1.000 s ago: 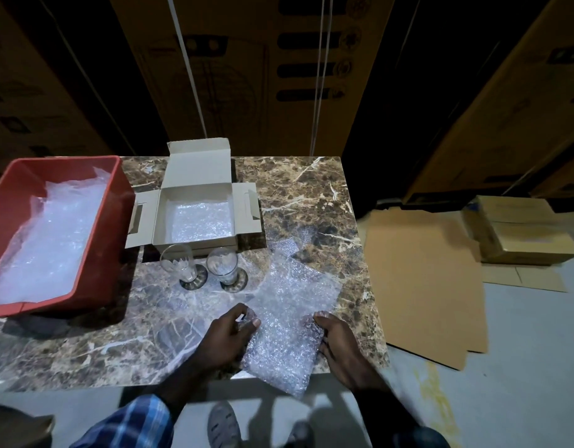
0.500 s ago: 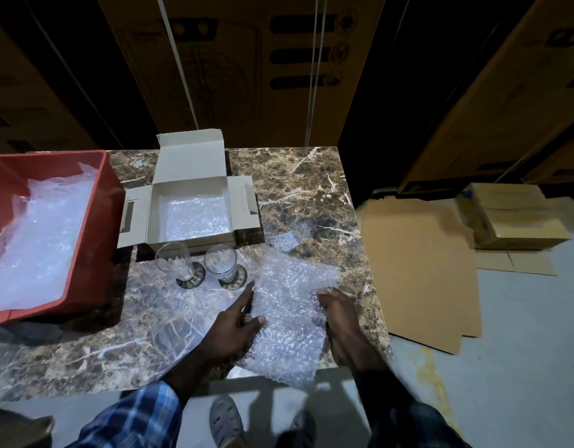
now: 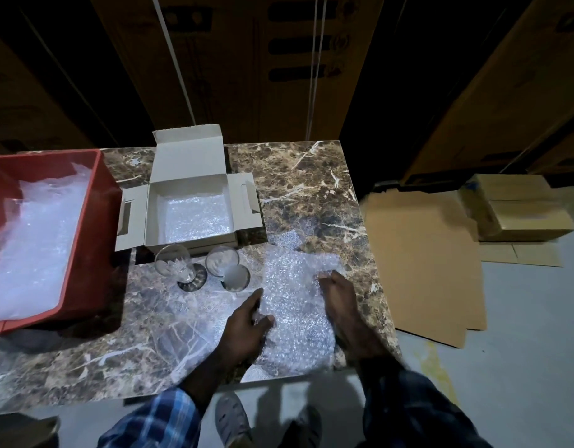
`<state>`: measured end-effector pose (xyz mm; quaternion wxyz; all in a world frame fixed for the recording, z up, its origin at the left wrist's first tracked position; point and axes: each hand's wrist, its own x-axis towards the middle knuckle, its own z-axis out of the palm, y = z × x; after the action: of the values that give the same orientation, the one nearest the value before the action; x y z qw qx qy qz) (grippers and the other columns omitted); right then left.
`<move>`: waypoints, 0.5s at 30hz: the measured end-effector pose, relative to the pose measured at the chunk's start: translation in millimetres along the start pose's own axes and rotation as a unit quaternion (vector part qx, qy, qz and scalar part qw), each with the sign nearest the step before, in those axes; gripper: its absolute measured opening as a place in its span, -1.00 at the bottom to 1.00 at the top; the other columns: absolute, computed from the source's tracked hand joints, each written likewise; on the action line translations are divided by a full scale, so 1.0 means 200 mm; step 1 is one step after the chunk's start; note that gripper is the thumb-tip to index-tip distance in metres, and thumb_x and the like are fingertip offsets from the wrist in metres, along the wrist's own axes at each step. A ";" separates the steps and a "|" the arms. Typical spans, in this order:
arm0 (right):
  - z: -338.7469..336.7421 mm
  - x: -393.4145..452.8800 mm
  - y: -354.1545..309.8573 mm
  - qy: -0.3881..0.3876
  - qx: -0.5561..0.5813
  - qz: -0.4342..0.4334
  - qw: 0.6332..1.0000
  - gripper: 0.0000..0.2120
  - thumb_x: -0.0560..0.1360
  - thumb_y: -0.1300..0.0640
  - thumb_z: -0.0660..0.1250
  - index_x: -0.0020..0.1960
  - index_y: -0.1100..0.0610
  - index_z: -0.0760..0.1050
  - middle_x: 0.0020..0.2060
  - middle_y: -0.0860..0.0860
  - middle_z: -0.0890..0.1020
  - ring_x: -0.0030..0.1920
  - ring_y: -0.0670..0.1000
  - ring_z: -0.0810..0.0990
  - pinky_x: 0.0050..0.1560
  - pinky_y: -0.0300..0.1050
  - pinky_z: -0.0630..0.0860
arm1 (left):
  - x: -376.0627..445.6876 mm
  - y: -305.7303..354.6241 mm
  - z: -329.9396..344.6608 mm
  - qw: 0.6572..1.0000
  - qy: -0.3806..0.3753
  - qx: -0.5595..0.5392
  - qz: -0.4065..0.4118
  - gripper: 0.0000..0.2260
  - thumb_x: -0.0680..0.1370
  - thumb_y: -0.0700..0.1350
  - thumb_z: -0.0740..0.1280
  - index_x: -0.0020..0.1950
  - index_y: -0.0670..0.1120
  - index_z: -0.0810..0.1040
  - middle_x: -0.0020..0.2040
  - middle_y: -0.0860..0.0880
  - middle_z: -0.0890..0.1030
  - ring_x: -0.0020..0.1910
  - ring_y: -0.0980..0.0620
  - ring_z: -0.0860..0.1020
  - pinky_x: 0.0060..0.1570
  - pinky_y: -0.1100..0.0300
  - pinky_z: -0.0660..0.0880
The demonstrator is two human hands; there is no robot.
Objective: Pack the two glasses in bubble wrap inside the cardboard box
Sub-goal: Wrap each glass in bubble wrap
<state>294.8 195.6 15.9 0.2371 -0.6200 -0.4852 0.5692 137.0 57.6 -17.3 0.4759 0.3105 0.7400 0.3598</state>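
An open cardboard box (image 3: 187,176), lined with bubble wrap, stands at the back of the marble table (image 3: 311,195). Right in front of it stand two stemmed clear glasses, the left glass (image 3: 177,265) and the right glass (image 3: 222,261), both bare. A sheet of bubble wrap (image 3: 295,318) lies flat to the right of them, near the table's front edge. My left hand (image 3: 243,331) pinches the sheet's left edge between thumb and fingers. My right hand (image 3: 344,312) lies along the right side, its fingers curled on the sheet's far right corner.
A red crate (image 3: 95,240) full of bubble wrap fills the table's left side. A small scrap of wrap (image 3: 287,239) lies behind the sheet. Flat cardboard (image 3: 421,263) and stacked folded boxes (image 3: 518,208) lie on the floor to the right.
Both hands have pushed the bubble wrap sheet farther onto the table, toward the glasses. My right hand has slid up to its far corner.
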 end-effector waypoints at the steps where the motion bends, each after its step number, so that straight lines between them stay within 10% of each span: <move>1: 0.00 0.03 -0.01 -0.004 -0.005 0.001 1.000 -0.79 0.55 0.24 0.36 -0.25 0.06 0.58 -0.30 -0.06 0.60 -0.23 0.00 0.50 -0.11 -0.08 0.36 | 0.00 0.00 0.01 1.000 -0.001 -0.007 -0.009 -0.35 0.56 -0.20 0.44 0.58 -0.01 0.23 -0.15 0.33 0.56 -0.23 0.54 0.49 -0.16 0.55 0.43; 5: -0.01 0.11 -0.04 -0.025 -0.022 -0.003 0.999 -0.75 0.51 0.29 0.38 -0.28 0.02 0.62 -0.26 -0.04 0.66 -0.17 0.06 0.58 -0.04 0.02 0.47 | -0.01 -0.03 0.08 0.996 0.025 -0.083 -0.030 -0.26 0.55 -0.23 0.44 0.63 0.01 0.14 -0.30 0.27 0.61 -0.44 0.24 0.50 -0.36 0.18 0.46; 8: -0.04 0.12 -0.15 -0.104 -0.022 0.017 0.994 -0.84 0.57 0.22 0.32 -0.14 0.01 0.56 -0.18 -0.06 0.63 -0.16 -0.06 0.58 -0.02 -0.12 0.53 | -0.03 0.01 0.13 0.987 0.036 -0.156 -0.030 -0.21 0.49 -0.09 0.48 0.61 0.16 0.13 0.38 0.30 0.47 0.17 -0.38 0.57 -0.01 -0.35 0.50; 11: -0.04 0.15 -0.18 -0.080 0.032 0.011 0.996 -0.72 0.54 0.35 0.32 -0.26 0.06 0.59 -0.26 -0.04 0.63 -0.18 0.01 0.56 -0.07 -0.09 0.47 | -0.06 0.05 0.18 0.985 0.029 -0.172 0.000 -0.27 0.57 -0.16 0.43 0.61 0.16 0.11 0.59 0.20 0.12 0.58 0.07 0.11 0.50 -0.11 0.25; 15: -0.04 0.14 -0.10 0.008 -0.026 -0.001 1.000 -0.78 0.52 0.31 0.32 -0.29 0.18 0.46 -0.38 -0.02 0.47 -0.31 0.02 0.40 -0.21 -0.04 0.32 | -0.05 0.05 0.19 0.993 0.008 -0.118 0.009 -0.29 0.59 -0.17 0.40 0.59 0.20 0.09 0.42 0.37 0.34 0.13 0.56 0.41 0.13 0.26 0.40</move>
<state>292.4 230.0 22.7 0.2254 -0.6299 -0.4983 0.5515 177.6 64.0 -15.9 0.5003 0.2562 0.6934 0.4508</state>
